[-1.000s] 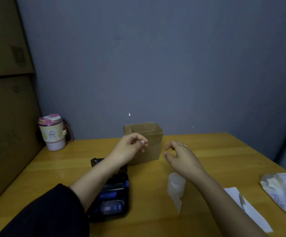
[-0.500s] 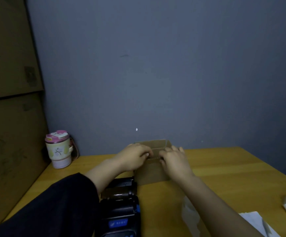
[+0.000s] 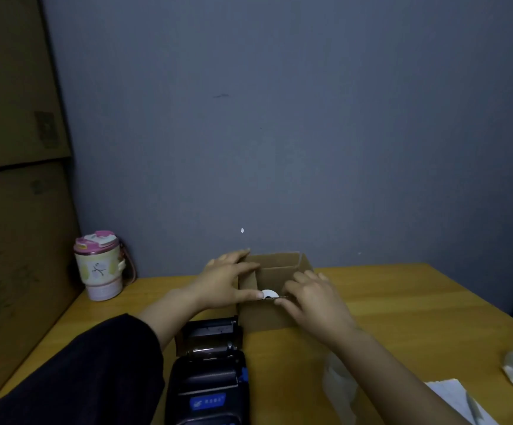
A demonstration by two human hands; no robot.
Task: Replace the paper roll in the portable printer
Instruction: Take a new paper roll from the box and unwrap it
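At the cardboard box (image 3: 275, 289), both hands are reaching for a fresh paper roll (image 3: 269, 293).

The left hand (image 3: 225, 282) is spreading flat against the box's side, gripping nothing; the right hand (image 3: 313, 297) is curling over the near rim, clamped on nothing I can see. Next, probably: pinching out the roll between them, carrying it to the open printer (image 3: 209, 372) below the left wrist on the wooden table (image 3: 417, 305), grey wall (image 3: 279, 118) behind.

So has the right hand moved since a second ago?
Yes. The right hand went forward from open air near the box to the cardboard box, fingers now on its near rim beside the white roll.
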